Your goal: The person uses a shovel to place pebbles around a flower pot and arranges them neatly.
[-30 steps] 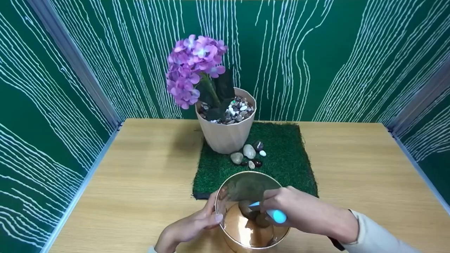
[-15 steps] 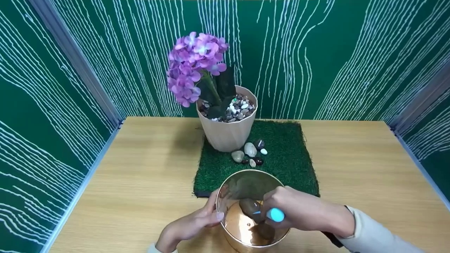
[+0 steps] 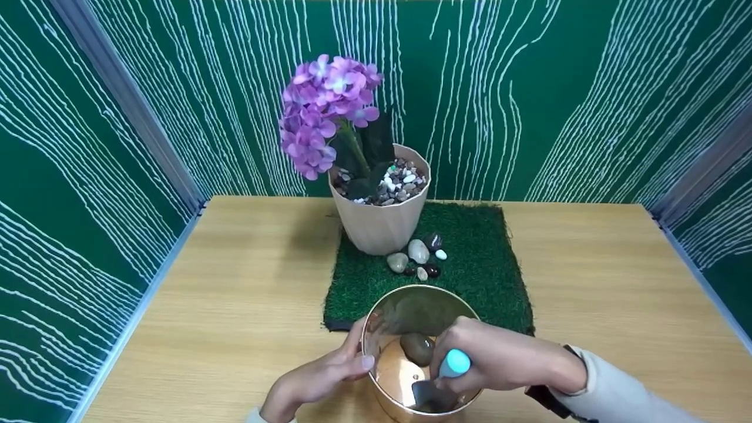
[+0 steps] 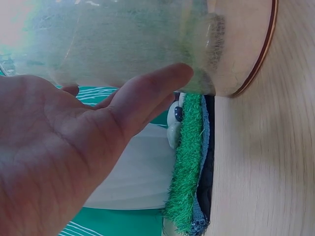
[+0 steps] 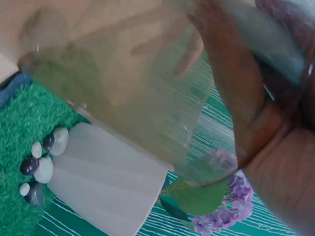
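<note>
In the head view, a clear amber bowl-like container stands at the front of the table. My left hand holds its left side, thumb by the rim and fingers round the outer wall. The left wrist view shows the thumb against the wall. My right hand reaches into the container, gripping a tool by its light-blue handle. A dark flat shape, seemingly the tool's blade, lies low inside, partly hidden by the hand. Near it rests a brown stone. In the right wrist view the container is blurred.
Behind the container lies a green artificial-grass mat. On it stand a pale flowerpot with purple flowers and several small stones. Green walls with white lines enclose the wooden table.
My right hand has shifted slightly left and tilted inside the container, bringing the handle more upright. The dark flat shape now shows lower in it. My left hand keeps its place.
</note>
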{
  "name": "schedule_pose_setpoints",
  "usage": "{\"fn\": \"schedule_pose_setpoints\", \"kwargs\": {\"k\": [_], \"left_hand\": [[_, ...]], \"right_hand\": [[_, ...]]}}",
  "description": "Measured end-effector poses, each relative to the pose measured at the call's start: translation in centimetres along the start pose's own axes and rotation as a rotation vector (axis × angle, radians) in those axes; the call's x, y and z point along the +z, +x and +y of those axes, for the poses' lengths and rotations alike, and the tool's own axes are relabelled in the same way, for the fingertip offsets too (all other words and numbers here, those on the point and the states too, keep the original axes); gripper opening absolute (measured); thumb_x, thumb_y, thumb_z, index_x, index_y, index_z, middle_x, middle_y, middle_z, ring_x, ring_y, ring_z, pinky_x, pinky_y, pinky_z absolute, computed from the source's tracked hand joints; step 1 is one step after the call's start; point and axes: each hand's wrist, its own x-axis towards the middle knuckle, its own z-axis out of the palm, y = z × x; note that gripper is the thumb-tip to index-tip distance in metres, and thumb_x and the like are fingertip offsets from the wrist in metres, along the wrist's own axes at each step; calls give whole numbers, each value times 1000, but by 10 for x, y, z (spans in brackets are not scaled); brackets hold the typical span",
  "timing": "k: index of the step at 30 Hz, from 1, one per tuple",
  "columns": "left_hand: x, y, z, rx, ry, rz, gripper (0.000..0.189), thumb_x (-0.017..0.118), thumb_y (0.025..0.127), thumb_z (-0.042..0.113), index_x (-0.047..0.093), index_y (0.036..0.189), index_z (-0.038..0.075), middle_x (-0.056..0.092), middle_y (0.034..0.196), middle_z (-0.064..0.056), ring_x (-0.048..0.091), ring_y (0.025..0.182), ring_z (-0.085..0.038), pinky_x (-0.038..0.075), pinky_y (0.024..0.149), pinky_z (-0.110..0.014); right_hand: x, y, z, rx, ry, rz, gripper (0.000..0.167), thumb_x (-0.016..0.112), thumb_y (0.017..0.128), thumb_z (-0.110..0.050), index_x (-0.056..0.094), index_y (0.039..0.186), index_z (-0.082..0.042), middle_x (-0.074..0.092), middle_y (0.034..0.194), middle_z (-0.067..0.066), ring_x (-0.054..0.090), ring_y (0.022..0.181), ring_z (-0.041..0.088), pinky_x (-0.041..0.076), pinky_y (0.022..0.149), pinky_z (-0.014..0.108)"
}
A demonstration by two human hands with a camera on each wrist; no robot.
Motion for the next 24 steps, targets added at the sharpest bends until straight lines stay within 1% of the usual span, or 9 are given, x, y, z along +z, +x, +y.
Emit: {"fn": "schedule_pose_setpoints", "kwargs": {"k": [2, 4, 6, 9, 13, 16, 19, 21, 24], "left_hand": [[0, 0, 0, -5, 1, 3, 86, 38, 120, 35, -19, 176, 2, -20, 186, -31, -13, 173, -54, 13, 138, -67], [1, 0, 0, -6, 2, 3, 86, 37, 120, 34, -21, 176, 2, -22, 185, -31, -14, 173, -54, 12, 139, -68], [1, -1, 0, -12, 5, 9, 87, 38, 120, 34, -21, 176, 2, -22, 185, -31, -13, 173, -55, 13, 139, -69], [1, -2, 1, -29, 23, 27, 88, 39, 120, 37, -19, 177, 3, -20, 186, -31, -9, 174, -55, 16, 138, -66], [0, -3, 2, -58, 38, 54, 90, 41, 119, 43, -14, 179, 4, -13, 187, -31, -1, 174, -54, 22, 136, -63], [0, -4, 2, -68, 43, 62, 90, 42, 119, 44, -13, 179, 4, -10, 187, -30, 2, 174, -53, 23, 136, -63], [0, -3, 2, -72, 52, 62, 90, 41, 119, 44, -12, 179, 3, -9, 188, -30, 2, 174, -52, 20, 137, -63], [0, -3, 2, -77, 49, 62, 90, 41, 119, 45, -12, 179, 3, -9, 188, -29, 2, 175, -51, 21, 138, -63], [0, -3, 2, -76, 46, 58, 89, 40, 120, 43, -13, 179, 3, -10, 188, -29, 2, 175, -51, 20, 138, -64]], "right_hand": [[1, 1, 0, 32, 25, 4, 9, 82, 97, -4, 89, 97, -11, 83, 88, -7, 61, 79, -8, 57, 76, 16], [1, 2, -1, 62, 38, 14, 10, 83, 96, -3, 89, 97, -11, 84, 89, -8, 61, 78, -7, 57, 75, 17], [2, 3, -2, 82, 31, 31, 11, 84, 94, -2, 90, 97, -10, 84, 89, -8, 61, 78, -7, 57, 75, 17], [5, 5, -3, 87, 10, 50, 10, 84, 93, -1, 90, 98, -9, 85, 89, -7, 60, 77, -8, 57, 73, 16], [9, 8, -5, 86, 0, 72, 9, 84, 92, -1, 90, 97, -7, 86, 89, -5, 59, 77, -9, 56, 72, 15], [9, 8, -4, 123, 39, 96, 11, 85, 92, -1, 90, 101, -5, 88, 94, -2, 67, 82, -6, 59, 77, 16], [8, 9, -3, 151, 75, 105, 13, 85, 92, -1, 90, 104, -3, 89, 99, 2, 72, 87, -3, 62, 82, 19], [8, 9, -2, 157, 89, 102, 14, 85, 92, -1, 90, 105, -3, 89, 101, 4, 72, 88, -3, 63, 83, 20], [8, 11, -2, 154, 120, 107, 14, 84, 91, 0, 90, 103, -2, 89, 98, 6, 69, 84, -4, 61, 81, 18]]}}
